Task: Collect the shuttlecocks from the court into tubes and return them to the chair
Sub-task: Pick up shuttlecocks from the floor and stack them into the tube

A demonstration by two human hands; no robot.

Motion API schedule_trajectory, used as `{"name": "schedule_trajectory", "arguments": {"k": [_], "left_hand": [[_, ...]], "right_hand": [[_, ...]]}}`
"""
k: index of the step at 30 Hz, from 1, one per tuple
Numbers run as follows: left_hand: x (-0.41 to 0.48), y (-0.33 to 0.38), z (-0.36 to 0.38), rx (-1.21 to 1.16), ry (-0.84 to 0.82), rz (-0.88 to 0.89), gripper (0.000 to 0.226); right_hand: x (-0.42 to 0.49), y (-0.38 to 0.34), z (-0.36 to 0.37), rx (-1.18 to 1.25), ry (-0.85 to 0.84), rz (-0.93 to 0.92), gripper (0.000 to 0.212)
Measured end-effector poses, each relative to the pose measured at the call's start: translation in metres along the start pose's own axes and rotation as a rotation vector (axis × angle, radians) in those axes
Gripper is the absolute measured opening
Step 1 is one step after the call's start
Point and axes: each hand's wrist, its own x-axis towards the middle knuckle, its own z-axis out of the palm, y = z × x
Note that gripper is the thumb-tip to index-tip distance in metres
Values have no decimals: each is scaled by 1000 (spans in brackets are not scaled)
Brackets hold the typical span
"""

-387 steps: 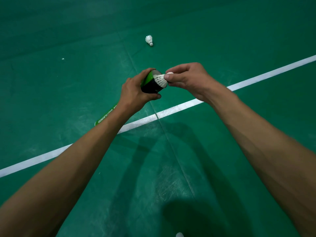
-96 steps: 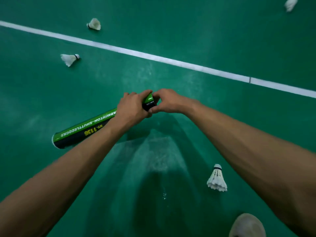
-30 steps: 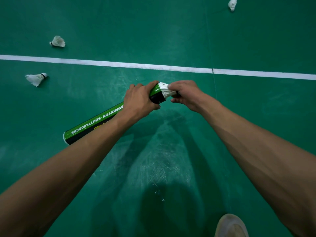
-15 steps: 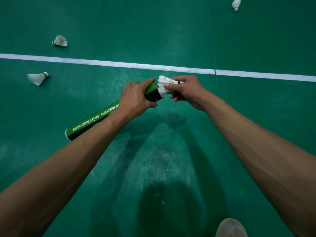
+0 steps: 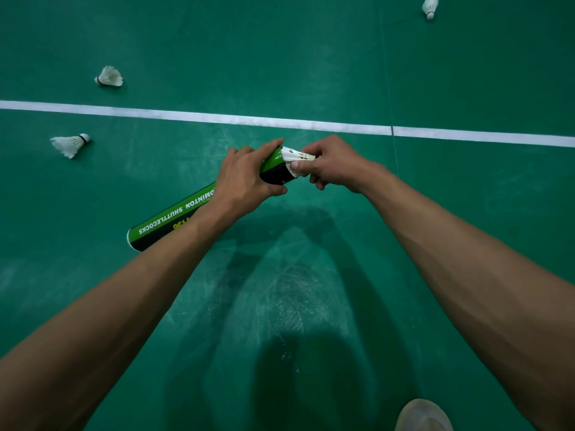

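Note:
My left hand (image 5: 245, 178) grips the open end of a green and black shuttlecock tube (image 5: 174, 217), which slants down to the lower left. My right hand (image 5: 333, 164) pinches a white feather shuttlecock (image 5: 294, 157) whose feathers stick out of the tube's mouth. Three more white shuttlecocks lie on the green court: one at the left (image 5: 70, 144), one further up left (image 5: 109, 77) beyond the white line, and one at the top right (image 5: 430, 6).
A white court line (image 5: 193, 116) runs across the floor just beyond my hands. A thin seam (image 5: 389, 73) in the floor crosses it at the right. The toe of a pale shoe (image 5: 423, 415) shows at the bottom right.
The shuttlecock sits a little deeper in the tube's mouth than half a second ago. Both hands stayed together at the tube's end, and the tube barely shifted.

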Motion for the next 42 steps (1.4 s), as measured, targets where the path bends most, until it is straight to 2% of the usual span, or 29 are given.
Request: {"name": "schedule_trajectory", "arguments": {"k": [5,11,16,20,26,29,33,39,42], "left_hand": [[-2,-2,-3,-17,3,11,98],[-2,-1,-7,-26,-27,35,98],[-4,-3,-6,-32,-88,108,98],[-3,-5,-7,-34,-128,129,100],[4,-6,-8,-14,-204,151,103],[4,-6,-7,-24,-223,164,105],[4,-4,-12,-73,-186,198,99],[11,-5,-26,-208,-130,216,101],[14,-3,-30,-245,-125,210,103]], "right_hand": [[1,-15,-9,-222,-58,-13,23],[0,-26,-14,-409,-115,-67,18],[0,-32,-13,-489,-215,-29,14],[-1,-39,-17,-561,-211,0,14],[2,-51,-22,-632,-223,90,31],[-3,-55,-19,-647,-226,83,30],[-7,-64,-6,-759,-166,7,16],[-8,-55,0,-511,-15,-65,8],[-9,-55,-4,-413,12,-75,13]]}}
